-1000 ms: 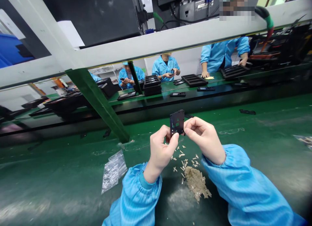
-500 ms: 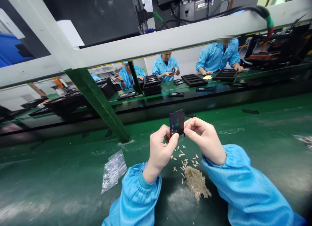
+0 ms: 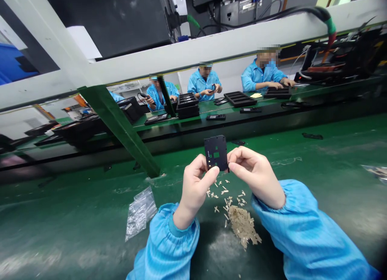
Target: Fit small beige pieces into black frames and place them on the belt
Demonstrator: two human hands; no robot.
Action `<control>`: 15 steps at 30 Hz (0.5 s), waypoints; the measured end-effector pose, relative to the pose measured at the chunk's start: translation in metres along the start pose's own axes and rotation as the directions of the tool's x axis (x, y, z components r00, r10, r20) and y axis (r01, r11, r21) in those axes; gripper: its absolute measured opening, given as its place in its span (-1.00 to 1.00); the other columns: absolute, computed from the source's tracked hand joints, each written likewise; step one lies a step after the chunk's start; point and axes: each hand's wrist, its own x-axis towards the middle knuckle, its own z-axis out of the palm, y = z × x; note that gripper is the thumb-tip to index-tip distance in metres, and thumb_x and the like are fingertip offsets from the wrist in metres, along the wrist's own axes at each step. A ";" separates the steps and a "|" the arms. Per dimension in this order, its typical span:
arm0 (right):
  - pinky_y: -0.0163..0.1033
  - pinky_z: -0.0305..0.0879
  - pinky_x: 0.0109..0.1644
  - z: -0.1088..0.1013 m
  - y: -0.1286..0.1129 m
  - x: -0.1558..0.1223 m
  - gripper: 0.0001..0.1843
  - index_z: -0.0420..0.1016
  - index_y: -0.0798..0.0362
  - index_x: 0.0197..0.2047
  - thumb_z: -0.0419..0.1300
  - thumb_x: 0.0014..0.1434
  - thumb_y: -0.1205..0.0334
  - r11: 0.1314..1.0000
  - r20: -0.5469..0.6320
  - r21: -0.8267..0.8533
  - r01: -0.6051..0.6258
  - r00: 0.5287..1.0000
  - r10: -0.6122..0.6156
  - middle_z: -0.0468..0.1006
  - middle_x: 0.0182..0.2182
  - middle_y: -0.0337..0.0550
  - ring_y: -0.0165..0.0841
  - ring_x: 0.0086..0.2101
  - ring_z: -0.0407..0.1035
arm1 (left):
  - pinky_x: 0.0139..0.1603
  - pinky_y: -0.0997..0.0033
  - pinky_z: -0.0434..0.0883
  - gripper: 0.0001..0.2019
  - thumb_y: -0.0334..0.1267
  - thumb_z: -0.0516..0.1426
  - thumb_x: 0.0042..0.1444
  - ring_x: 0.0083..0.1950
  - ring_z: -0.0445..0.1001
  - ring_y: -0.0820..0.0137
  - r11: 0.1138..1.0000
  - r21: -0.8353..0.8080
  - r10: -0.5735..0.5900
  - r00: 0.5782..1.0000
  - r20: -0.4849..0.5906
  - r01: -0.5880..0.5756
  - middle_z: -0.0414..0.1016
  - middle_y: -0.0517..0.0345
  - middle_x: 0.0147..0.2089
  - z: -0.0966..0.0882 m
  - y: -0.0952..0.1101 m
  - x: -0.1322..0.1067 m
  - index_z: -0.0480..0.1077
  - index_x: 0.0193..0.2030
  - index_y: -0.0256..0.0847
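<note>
Nearest, pale scraps [image 3: 243, 225] litter the bench; just beyond, the left hand [image 3: 198, 183] pinches a black plate [image 3: 216, 153], held upright, and the right hand [image 3: 255, 173] meets its right edge, grip unclear! Edge work, seemingly, calling for a steady left pinch; farther back, black trays [image 3: 240, 99].

Even, moderately bright indoor light casts pale, diffuse glare on the green work surface [image 3: 90, 231] and glints on the plastic bag [image 3: 140, 213]; the black plate [image 3: 216, 153] appears comparatively sharp, the left margin blurred and stretched.
</note>
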 end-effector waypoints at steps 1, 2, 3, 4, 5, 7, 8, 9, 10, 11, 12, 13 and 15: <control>-0.30 0.29 -0.41 0.000 -0.001 0.000 -0.88 0.31 0.06 -0.49 0.18 0.03 0.29 1.000 -0.002 -0.002 -0.003 1.000 0.003 0.40 -0.55 -0.24 -0.42 -0.50 0.30 | -0.51 0.53 0.14 -0.78 -0.21 0.18 0.04 -0.54 0.15 0.55 1.000 -0.008 0.004 1.000 0.000 -0.004 0.21 0.31 -0.55 0.000 0.000 0.000 0.24 -0.49 -0.23; -0.31 0.28 -0.41 0.000 -0.001 0.000 -0.88 0.30 0.06 -0.49 0.18 0.02 0.30 1.000 -0.003 -0.005 -0.007 1.000 0.007 0.39 -0.55 -0.25 -0.42 -0.50 0.30 | -0.51 0.53 0.14 -0.78 -0.21 0.18 0.04 -0.54 0.15 0.55 1.000 -0.013 0.007 1.000 -0.001 -0.007 0.21 0.32 -0.55 0.000 0.000 0.000 0.25 -0.49 -0.23; -0.31 0.28 -0.42 0.001 -0.002 0.000 -0.88 0.30 0.06 -0.49 0.18 0.02 0.30 1.000 -0.001 -0.009 -0.012 1.000 0.012 0.39 -0.56 -0.25 -0.42 -0.51 0.30 | -0.51 0.53 0.14 -0.78 -0.21 0.19 0.04 -0.54 0.15 0.56 1.000 -0.017 0.008 1.000 0.000 -0.008 0.21 0.32 -0.56 0.000 0.000 0.000 0.25 -0.50 -0.23; -0.31 0.28 -0.43 0.001 -0.002 0.000 -0.88 0.30 0.06 -0.50 0.17 0.01 0.30 1.000 0.000 -0.013 -0.016 1.000 0.016 0.39 -0.56 -0.25 -0.42 -0.51 0.30 | -0.51 0.53 0.14 -0.77 -0.21 0.19 0.04 -0.55 0.15 0.56 1.000 -0.023 0.009 1.000 0.002 -0.009 0.22 0.32 -0.57 0.000 0.001 -0.001 0.24 -0.50 -0.23; -0.31 0.28 -0.43 0.001 -0.002 0.000 -0.88 0.29 0.06 -0.50 0.17 0.01 0.30 1.000 0.002 -0.018 -0.019 1.000 0.019 0.39 -0.56 -0.25 -0.43 -0.51 0.29 | -0.51 0.53 0.14 -0.77 -0.21 0.19 0.04 -0.55 0.15 0.56 1.000 -0.030 0.008 1.000 0.007 -0.008 0.23 0.32 -0.58 0.000 0.001 0.000 0.24 -0.51 -0.23; -0.30 0.28 -0.43 0.001 -0.003 -0.001 -0.88 0.29 0.06 -0.50 0.16 0.01 0.29 0.999 0.006 -0.028 -0.025 1.000 0.025 0.38 -0.56 -0.25 -0.43 -0.52 0.29 | -0.51 0.52 0.15 -0.77 -0.20 0.18 0.04 -0.56 0.17 0.55 0.999 -0.052 0.005 1.000 0.018 -0.005 0.25 0.32 -0.60 0.000 0.002 0.000 0.24 -0.51 -0.23; -0.30 0.28 -0.43 0.001 -0.003 -0.001 -0.88 0.29 0.06 -0.50 0.16 0.02 0.29 0.999 0.007 -0.033 -0.027 1.000 0.028 0.38 -0.56 -0.25 -0.43 -0.52 0.28 | -0.51 0.52 0.16 -0.77 -0.20 0.18 0.03 -0.57 0.18 0.55 0.998 -0.065 0.003 1.000 0.022 -0.002 0.26 0.32 -0.61 0.000 0.002 0.000 0.24 -0.51 -0.22; -0.30 0.27 -0.43 0.001 -0.003 -0.001 -0.88 0.29 0.06 -0.49 0.16 0.02 0.28 0.999 0.008 -0.040 -0.027 1.000 0.028 0.37 -0.56 -0.25 -0.42 -0.52 0.28 | -0.51 0.52 0.17 -0.77 -0.19 0.18 0.03 -0.57 0.19 0.55 0.997 -0.077 -0.002 1.000 0.023 0.004 0.26 0.32 -0.61 -0.001 0.003 0.000 0.25 -0.51 -0.22; -0.30 0.27 -0.43 0.001 -0.003 -0.002 -0.89 0.29 0.06 -0.49 0.16 0.03 0.28 0.999 0.009 -0.049 -0.023 1.000 0.024 0.37 -0.56 -0.25 -0.42 -0.51 0.28 | -0.51 0.51 0.18 -0.78 -0.19 0.18 0.03 -0.57 0.19 0.54 0.996 -0.088 -0.012 1.000 0.024 0.014 0.26 0.31 -0.62 -0.001 0.003 0.000 0.25 -0.51 -0.22; -0.30 0.27 -0.43 0.001 -0.004 -0.002 -0.89 0.29 0.06 -0.49 0.16 0.03 0.28 0.998 0.009 -0.059 -0.017 1.000 0.018 0.37 -0.55 -0.25 -0.42 -0.51 0.28 | -0.51 0.51 0.18 -0.78 -0.19 0.18 0.02 -0.58 0.19 0.54 0.995 -0.099 -0.026 0.999 0.025 0.028 0.26 0.31 -0.62 -0.001 0.003 0.001 0.26 -0.51 -0.22; -0.30 0.27 -0.43 0.001 -0.004 -0.003 -0.89 0.29 0.06 -0.48 0.15 0.04 0.28 0.998 0.009 -0.070 -0.009 1.000 0.010 0.37 -0.55 -0.25 -0.42 -0.51 0.28 | -0.51 0.51 0.18 -0.79 -0.19 0.18 0.01 -0.58 0.18 0.54 0.993 -0.112 -0.041 0.999 0.028 0.044 0.25 0.31 -0.62 -0.001 0.003 0.001 0.26 -0.51 -0.22; -0.30 0.26 -0.42 0.001 -0.005 -0.004 -0.89 0.30 0.05 -0.48 0.15 0.05 0.28 0.997 0.009 -0.082 0.003 1.000 -0.002 0.37 -0.54 -0.25 -0.41 -0.50 0.28 | -0.51 0.51 0.18 -0.79 -0.19 0.18 0.00 -0.58 0.18 0.54 0.990 -0.127 -0.055 0.998 0.033 0.059 0.25 0.31 -0.62 -0.001 0.002 0.001 0.27 -0.51 -0.22; -0.30 0.26 -0.42 0.002 -0.006 -0.005 -0.90 0.29 0.05 -0.47 0.14 0.06 0.30 0.994 0.004 -0.105 0.034 0.999 -0.033 0.37 -0.53 -0.24 -0.41 -0.49 0.29 | -0.52 0.51 0.17 -0.80 -0.19 0.18 -0.02 -0.59 0.16 0.55 0.983 -0.165 -0.075 0.996 0.048 0.082 0.24 0.31 -0.63 -0.002 0.002 0.002 0.27 -0.50 -0.22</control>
